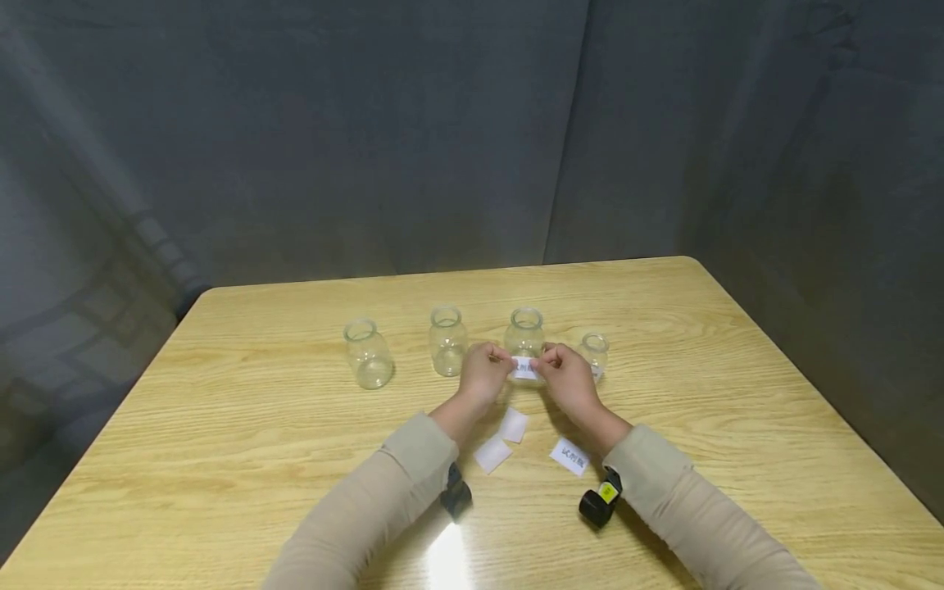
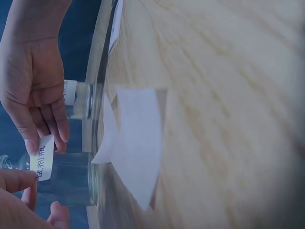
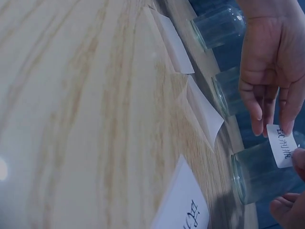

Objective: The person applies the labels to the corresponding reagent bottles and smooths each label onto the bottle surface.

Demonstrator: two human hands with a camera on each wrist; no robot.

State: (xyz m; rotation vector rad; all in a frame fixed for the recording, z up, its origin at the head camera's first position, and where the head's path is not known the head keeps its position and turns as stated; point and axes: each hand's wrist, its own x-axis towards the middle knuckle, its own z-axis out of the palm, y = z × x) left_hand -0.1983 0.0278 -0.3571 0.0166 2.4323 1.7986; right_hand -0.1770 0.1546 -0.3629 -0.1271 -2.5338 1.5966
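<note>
Between my two hands is a white label (image 1: 524, 368) with dark handwritten characters, held against or just in front of a glass jar (image 1: 525, 319); contact with the glass is hard to tell. My left hand (image 1: 484, 376) pinches its left end, and my right hand (image 1: 566, 378) pinches the right end. In the left wrist view the label (image 2: 44, 158) stands upright across the jar's side (image 2: 71, 179), with a thumb and finger at each end. Right of it, partly behind my right hand, a smaller jar (image 1: 594, 347) bears a white label.
Two more glass jars, one in the middle (image 1: 448, 344) and one at the left (image 1: 369, 356), stand on the wooden table (image 1: 243, 459). Two blank white paper pieces (image 1: 492, 453) and a written label (image 1: 569, 456) lie nearer me. A dark curtain (image 1: 332, 147) hangs behind.
</note>
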